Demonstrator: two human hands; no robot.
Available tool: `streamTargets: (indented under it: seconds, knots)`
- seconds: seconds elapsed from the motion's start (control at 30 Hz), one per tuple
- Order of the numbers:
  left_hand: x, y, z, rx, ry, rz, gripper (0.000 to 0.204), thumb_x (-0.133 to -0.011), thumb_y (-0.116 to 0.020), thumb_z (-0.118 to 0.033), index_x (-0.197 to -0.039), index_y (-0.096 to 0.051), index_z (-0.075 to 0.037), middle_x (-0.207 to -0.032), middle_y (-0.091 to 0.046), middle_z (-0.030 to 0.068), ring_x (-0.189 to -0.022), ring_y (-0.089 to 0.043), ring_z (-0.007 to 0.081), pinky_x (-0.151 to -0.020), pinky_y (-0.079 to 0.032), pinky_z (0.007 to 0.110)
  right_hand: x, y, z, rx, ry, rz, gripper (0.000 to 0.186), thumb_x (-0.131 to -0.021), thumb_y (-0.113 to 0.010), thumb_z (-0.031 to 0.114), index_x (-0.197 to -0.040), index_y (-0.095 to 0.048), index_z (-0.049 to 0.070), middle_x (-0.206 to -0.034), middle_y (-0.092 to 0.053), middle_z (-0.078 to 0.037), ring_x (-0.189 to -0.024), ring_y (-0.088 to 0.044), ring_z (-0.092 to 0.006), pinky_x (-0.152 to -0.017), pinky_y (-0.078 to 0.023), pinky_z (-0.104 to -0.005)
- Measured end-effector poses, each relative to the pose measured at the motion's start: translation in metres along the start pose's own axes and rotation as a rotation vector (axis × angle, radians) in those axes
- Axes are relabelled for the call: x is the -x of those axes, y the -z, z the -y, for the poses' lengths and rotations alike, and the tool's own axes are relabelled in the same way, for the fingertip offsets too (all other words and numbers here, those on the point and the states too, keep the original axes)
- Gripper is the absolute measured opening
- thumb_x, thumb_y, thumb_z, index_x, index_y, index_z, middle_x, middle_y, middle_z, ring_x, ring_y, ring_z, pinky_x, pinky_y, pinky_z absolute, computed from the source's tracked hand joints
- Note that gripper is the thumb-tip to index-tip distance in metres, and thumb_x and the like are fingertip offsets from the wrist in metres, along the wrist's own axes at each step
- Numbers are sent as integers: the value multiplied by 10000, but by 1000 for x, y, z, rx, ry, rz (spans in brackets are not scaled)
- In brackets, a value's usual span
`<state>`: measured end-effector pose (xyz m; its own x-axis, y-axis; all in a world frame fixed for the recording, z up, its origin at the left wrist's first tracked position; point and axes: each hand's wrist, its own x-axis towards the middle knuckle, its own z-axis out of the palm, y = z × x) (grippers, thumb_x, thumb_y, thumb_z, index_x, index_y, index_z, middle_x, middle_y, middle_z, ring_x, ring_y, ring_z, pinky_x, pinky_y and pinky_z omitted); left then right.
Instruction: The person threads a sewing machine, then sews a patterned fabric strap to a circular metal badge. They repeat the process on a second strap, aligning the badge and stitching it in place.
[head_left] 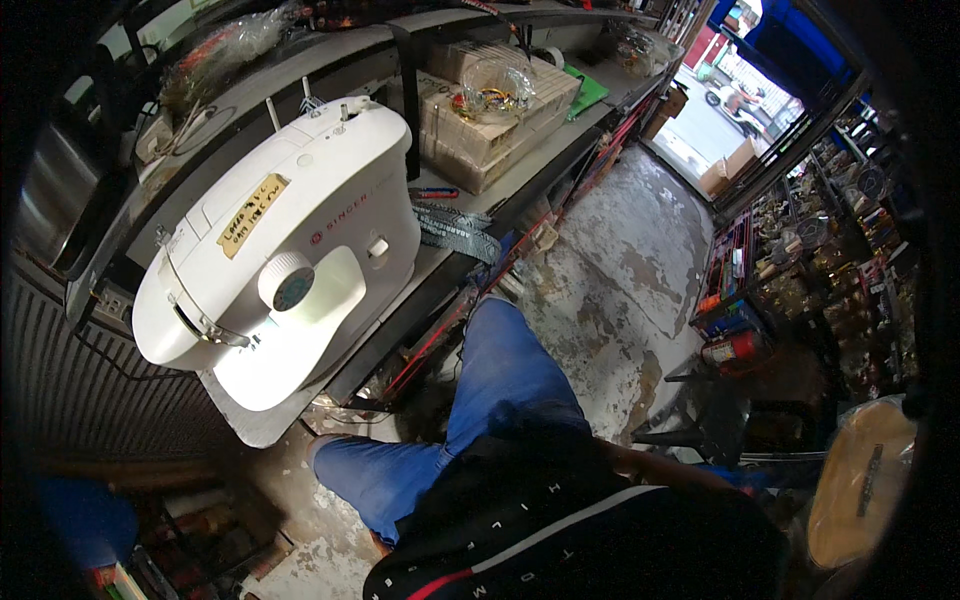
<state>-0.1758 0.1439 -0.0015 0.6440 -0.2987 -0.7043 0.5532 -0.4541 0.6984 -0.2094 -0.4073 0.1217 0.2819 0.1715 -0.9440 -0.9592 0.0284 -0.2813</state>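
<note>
A white sewing machine [345, 215] stands at the edge of the workbench on the left, with a strip of tan tape on its top and a round dial on its side. No hand touches it. Part of my right forearm [640, 467] shows beside my dark shirt, reaching to the right into shadow; I cannot make out the hand at its end. My left hand is out of sight. Behind the machine lie a grey printed strap [455, 232] and a small red and blue tool [435, 193].
On the bench, a taped cardboard box [490, 130] carries a clear plastic container [497, 88] of small coloured parts. A green item [585, 93] lies beyond. Crowded shelves [830, 240] line the right. A wooden-topped seat [862, 485] stands at the lower right. A doorway opens onto a street.
</note>
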Motion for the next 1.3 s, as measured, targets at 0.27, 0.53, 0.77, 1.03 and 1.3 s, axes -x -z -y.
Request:
streamTargets:
  seconds: [0.27,0.53,0.77,1.03,1.3]
  knots:
    - [33,38,-45,-893,250,484,434,-906,-479,-335,-1194,-510,-11,-1099,-591,295,-979,-613,426,-790,-507,512,36,-7,-1,-6,-92,41,585,-906,-597,118,-1418,-323,49,-1318,-489,-205,-1081,-566,-348,-891,-506,-457]
    - [-42,-55,-361,-752,-957,206,251,-805,-549,5,-1051,-596,-17,-1005,-620,224,-997,-579,406,-842,-465,459,69,3,-26,-78,-165,96,580,-895,-611,68,-1410,-345,87,-1276,-555,-164,-1022,-631,-309,-831,-572,-443]
    - [-95,-183,-399,-897,-909,381,299,-732,-761,-163,-925,-591,-10,-922,-632,199,-904,-618,382,-760,-487,448,67,22,-57,-49,-9,41,753,-842,-706,146,-1449,-261,133,-1385,-439,-167,-1072,-586,-294,-762,-577,-405]
    - [-118,-167,-370,-590,-901,294,154,-778,-727,-106,-728,-641,12,-667,-642,102,-597,-594,164,-556,-457,321,92,60,7,312,543,-417,621,-816,-760,187,-1354,-480,56,-1028,-647,-21,-835,-591,-130,-745,-511,-298]
    - [-116,-193,-371,-213,-776,103,132,-800,-694,-99,-733,-629,-6,-627,-604,69,-581,-542,132,-557,-437,311,56,-27,79,999,1239,-563,608,-776,-692,5,-1341,-518,149,-1246,-530,-162,-1142,-534,-315,-980,-421,-389]
